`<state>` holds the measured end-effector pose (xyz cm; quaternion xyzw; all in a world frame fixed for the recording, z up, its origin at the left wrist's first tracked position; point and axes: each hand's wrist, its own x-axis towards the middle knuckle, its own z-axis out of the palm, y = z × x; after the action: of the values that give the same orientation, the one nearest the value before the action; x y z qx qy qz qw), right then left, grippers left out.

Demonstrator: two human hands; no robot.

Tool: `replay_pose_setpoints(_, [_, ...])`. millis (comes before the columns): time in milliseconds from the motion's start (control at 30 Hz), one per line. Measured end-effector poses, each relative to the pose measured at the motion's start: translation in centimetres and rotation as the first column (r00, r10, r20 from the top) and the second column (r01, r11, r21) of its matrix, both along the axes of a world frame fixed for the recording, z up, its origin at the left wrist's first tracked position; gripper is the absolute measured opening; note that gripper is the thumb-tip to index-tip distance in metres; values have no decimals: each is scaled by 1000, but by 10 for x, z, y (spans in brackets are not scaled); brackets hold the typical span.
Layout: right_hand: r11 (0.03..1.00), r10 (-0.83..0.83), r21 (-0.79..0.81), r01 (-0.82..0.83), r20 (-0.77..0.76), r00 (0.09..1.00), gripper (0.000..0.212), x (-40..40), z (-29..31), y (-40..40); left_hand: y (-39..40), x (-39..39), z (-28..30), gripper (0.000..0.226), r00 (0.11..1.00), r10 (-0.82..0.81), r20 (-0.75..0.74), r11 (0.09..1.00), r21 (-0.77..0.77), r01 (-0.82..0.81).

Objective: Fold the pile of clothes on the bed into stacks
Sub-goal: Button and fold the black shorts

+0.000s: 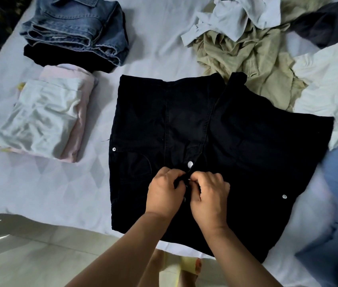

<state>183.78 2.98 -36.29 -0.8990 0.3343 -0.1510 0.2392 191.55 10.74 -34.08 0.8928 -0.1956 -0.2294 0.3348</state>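
Left hand [165, 195] and right hand [209, 196], fingers curled, pinch the buttoned front of the black garment [236, 146], spread flat at the bed's [39, 183] near edge. Left: folded pale stack [39, 119]; beyond it, folded jeans stack [75, 27]. Far right: unfolded pile [257, 48]. No legible writing.

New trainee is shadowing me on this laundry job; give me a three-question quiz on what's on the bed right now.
1. True or false: both hands pinch the black garment at its buttoned front.
2. Which lies on top of the far folded stack? A) blue jeans B) a towel C) a red sweater
3. Fill in: the unfolded pile lies on the ____ side of the bed.

Key
1. True: left hand and right hand each grip the placket.
2. A, the blue jeans.
3. Right.
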Motion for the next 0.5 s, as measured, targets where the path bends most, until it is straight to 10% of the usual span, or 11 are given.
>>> replay_pose_setpoints(233, [999,-25,35,23,46,999,16,-2,-4,1,5,12,8,25,960,-96,-262,979,-198,44])
replay_pose_setpoints(500, [990,-3,140,-13,112,994,10,-1,2,0,5,9,-5,13,995,-99,-13,986,-136,96])
